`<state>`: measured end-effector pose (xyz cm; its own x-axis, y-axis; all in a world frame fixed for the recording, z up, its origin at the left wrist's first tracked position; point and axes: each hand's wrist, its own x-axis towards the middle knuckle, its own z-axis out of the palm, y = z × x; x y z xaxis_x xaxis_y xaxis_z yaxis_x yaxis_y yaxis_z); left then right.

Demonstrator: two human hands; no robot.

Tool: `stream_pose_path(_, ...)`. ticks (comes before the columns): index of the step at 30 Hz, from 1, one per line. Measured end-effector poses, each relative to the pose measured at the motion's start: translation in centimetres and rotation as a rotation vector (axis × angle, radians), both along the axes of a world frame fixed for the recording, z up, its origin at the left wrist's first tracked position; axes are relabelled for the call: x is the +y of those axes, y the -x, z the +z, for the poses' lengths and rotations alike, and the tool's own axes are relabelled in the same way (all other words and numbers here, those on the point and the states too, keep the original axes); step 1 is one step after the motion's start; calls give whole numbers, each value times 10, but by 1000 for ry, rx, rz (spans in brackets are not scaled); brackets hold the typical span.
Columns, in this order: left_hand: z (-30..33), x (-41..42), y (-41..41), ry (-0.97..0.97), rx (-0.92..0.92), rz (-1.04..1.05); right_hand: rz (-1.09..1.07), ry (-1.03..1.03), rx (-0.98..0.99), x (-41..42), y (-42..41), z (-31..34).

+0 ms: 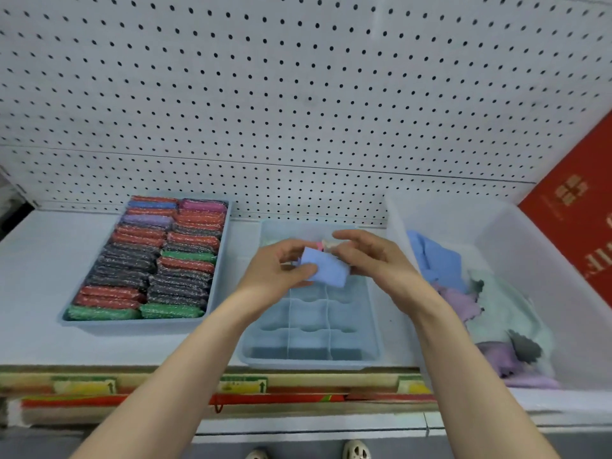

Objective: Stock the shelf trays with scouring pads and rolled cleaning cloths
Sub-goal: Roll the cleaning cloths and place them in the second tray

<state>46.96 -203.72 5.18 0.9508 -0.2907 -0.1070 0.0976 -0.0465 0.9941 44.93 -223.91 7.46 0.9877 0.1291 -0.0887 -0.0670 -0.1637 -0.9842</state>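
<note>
Both your hands (326,260) pinch the small blue folded cloth (326,267), held directly above the divided translucent blue plastic tray (372,346).

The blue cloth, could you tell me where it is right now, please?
In the head view, the blue cloth is held between the left hand and right hand, above the divided tray, centre of the shelf.

Both my forearms reach forward and converge near the middle. My left hand (281,266) has thumb and fingers curled, pinching from the left; my right hand (367,256) pinches from the right, upper fingers loosely arched.
</note>
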Motion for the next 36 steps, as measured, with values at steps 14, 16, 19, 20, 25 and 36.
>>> stream_pose_path(14, -61, 26, -28, -825, -696, -57, -298, 929, -239, -6, -27, -49)
stream_pose_path(16, -62, 19, -41, -874, -721, -82, -255, 1123, -250, 2, -42, -60)
stream_pose_path(19, -67, 6, -58, -902, -670, -129, -205, 1399, -273, 10, -58, -74)
stream_pose_path(20, -70, 3, -61, -917, -650, -149, -183, 1467, -295, 12, -60, -78)
stream_pose_path(25, -78, -8, -71, -981, -624, -205, -13, 1642, -203, 11, -61, -85)
stream_pose_path(36, -62, -25, -96, -1113, -465, -348, -6, 1599, -142, 0, -75, -72)
